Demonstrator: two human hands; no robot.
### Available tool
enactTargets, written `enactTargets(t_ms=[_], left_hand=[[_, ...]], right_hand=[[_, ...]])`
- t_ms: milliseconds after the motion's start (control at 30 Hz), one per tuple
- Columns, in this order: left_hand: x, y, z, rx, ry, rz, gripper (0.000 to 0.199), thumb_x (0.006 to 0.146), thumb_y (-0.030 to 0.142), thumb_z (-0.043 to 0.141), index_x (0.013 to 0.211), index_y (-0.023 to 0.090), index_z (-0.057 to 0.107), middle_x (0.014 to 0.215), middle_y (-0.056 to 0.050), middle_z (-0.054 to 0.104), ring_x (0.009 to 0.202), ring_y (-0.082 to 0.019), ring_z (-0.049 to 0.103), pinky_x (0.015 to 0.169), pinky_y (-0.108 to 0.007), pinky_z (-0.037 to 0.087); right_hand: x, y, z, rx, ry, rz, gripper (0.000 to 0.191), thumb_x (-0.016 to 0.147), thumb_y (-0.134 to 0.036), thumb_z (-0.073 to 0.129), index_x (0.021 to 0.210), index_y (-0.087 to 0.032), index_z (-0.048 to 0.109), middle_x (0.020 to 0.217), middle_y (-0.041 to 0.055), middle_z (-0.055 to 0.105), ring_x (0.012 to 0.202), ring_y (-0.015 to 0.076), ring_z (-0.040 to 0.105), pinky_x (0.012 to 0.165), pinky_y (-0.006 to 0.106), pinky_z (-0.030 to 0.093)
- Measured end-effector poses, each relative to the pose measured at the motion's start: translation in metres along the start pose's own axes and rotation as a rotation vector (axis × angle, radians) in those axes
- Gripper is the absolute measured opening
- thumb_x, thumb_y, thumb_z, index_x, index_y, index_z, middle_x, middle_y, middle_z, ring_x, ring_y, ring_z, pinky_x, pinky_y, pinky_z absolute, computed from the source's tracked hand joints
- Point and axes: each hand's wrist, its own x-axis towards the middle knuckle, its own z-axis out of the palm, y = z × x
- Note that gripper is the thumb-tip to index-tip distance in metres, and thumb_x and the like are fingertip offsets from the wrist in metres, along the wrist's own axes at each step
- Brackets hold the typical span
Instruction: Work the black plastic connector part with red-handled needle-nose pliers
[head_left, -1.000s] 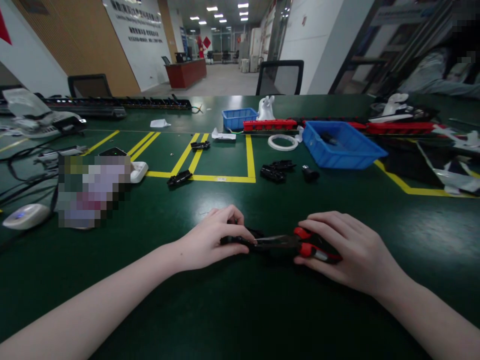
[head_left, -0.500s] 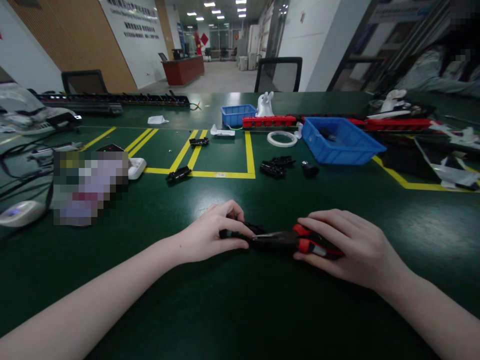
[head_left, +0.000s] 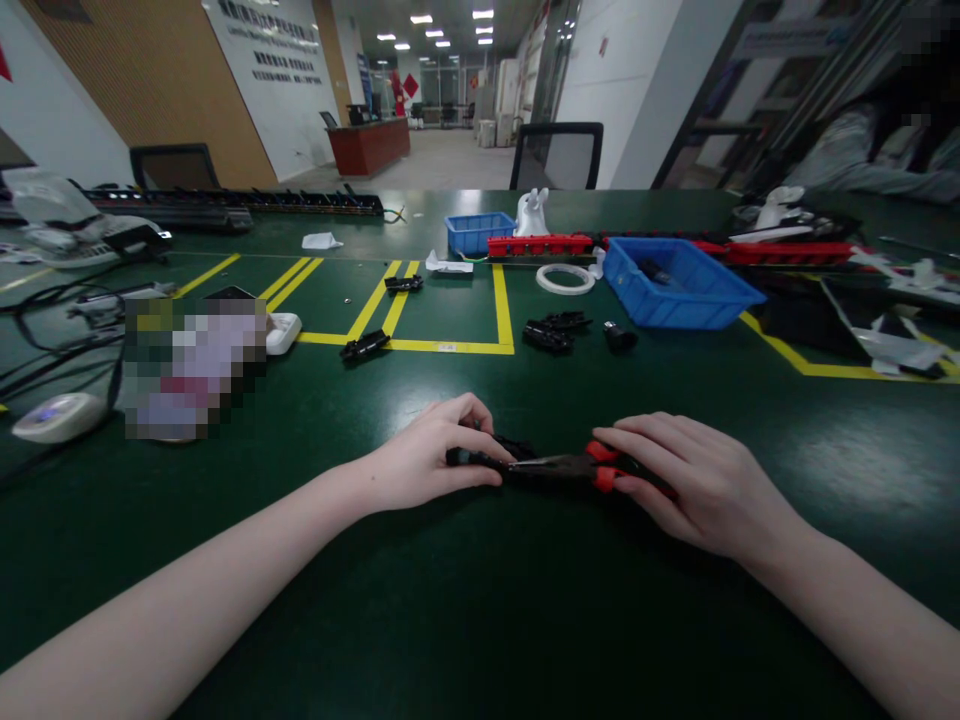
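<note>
My left hand (head_left: 442, 452) pinches a slim black plastic part (head_left: 474, 457) just above the green table (head_left: 465, 600). In my right hand (head_left: 697, 480) are needle-nose pliers (head_left: 570, 467) with red and black handles, their jaws pointing left. The jaw tips meet the black part beside my left fingertips; whether they grip it cannot be made out. Beyond my hands lie several similar black parts (head_left: 547, 336), one of them on the yellow tape (head_left: 366, 346). A short black cylindrical piece (head_left: 619, 337) rests to their right.
A blue bin (head_left: 679, 285) with black pieces stands at the back right, beside a white ring (head_left: 565, 279). Behind are a smaller blue basket (head_left: 480, 232) and a long red strip (head_left: 540, 245). A blurred-out object (head_left: 199, 370), a mouse (head_left: 60, 417) and cables lie left. Another person sits far right.
The handles of the pliers have drawn closer together in my right hand, and its thumb has shifted. My left hand keeps its pinch. The whole view has moved slightly.
</note>
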Motion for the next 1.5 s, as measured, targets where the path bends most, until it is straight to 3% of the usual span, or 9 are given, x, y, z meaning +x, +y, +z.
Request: enactTargets(t_ms=[167, 300, 433, 700, 1200, 1500], left_hand=[[-0.001, 0.004, 0.002, -0.034, 0.083, -0.043, 0.040, 0.089, 0.035, 0.070, 0.124, 0.023, 0.056, 0.118, -0.005, 0.059, 0.103, -0.021, 0.058, 0.087, -0.036, 0.047], [0.001, 0.008, 0.005, 0.131, 0.060, -0.002, 0.053, 0.089, 0.040, 0.069, 0.133, 0.020, 0.047, 0.118, -0.008, 0.062, 0.104, -0.023, 0.059, 0.089, -0.038, 0.045], [0.005, 0.009, 0.006, 0.287, -0.005, 0.077, 0.047, 0.095, 0.043, 0.061, 0.133, 0.020, 0.048, 0.117, -0.007, 0.061, 0.103, -0.022, 0.060, 0.085, -0.035, 0.044], [0.008, 0.010, 0.006, 0.335, -0.032, 0.080, 0.038, 0.095, 0.044, 0.060, 0.123, 0.019, 0.052, 0.115, -0.007, 0.064, 0.102, -0.023, 0.063, 0.086, -0.035, 0.046], [0.007, 0.011, 0.007, 0.306, -0.031, 0.039, 0.037, 0.097, 0.044, 0.058, 0.123, 0.018, 0.051, 0.117, -0.007, 0.066, 0.104, -0.023, 0.063, 0.086, -0.036, 0.047], [0.007, 0.009, 0.009, 0.289, -0.010, 0.025, 0.037, 0.097, 0.043, 0.057, 0.124, 0.019, 0.051, 0.116, -0.007, 0.066, 0.104, -0.023, 0.063, 0.088, -0.036, 0.047]], right_hand=[[0.004, -0.002, -0.004, 0.009, -0.031, 0.022, 0.027, 0.093, -0.026, 0.048, 0.111, -0.017, 0.066, 0.098, 0.0121, 0.072, 0.083, 0.0240, 0.068, 0.068, 0.037, 0.055], [0.008, -0.005, -0.006, -0.028, -0.016, 0.017, 0.023, 0.093, -0.021, 0.045, 0.102, -0.017, 0.066, 0.092, 0.0103, 0.072, 0.078, 0.0221, 0.068, 0.066, 0.035, 0.054], [0.009, -0.006, -0.004, -0.032, 0.001, 0.003, 0.021, 0.092, -0.020, 0.046, 0.100, -0.016, 0.065, 0.091, 0.0107, 0.072, 0.077, 0.0218, 0.067, 0.065, 0.035, 0.054], [0.008, -0.013, -0.004, 0.005, -0.028, 0.069, 0.024, 0.095, -0.023, 0.043, 0.099, -0.017, 0.066, 0.092, 0.0099, 0.072, 0.080, 0.0211, 0.068, 0.068, 0.035, 0.055], [0.009, -0.009, -0.009, 0.004, -0.006, 0.048, 0.023, 0.096, -0.022, 0.043, 0.099, -0.016, 0.065, 0.092, 0.0100, 0.072, 0.079, 0.0201, 0.068, 0.068, 0.033, 0.055], [0.011, -0.015, -0.007, -0.111, 0.053, 0.017, 0.022, 0.096, -0.022, 0.044, 0.095, -0.013, 0.064, 0.088, 0.0091, 0.071, 0.073, 0.0187, 0.065, 0.066, 0.032, 0.050]])
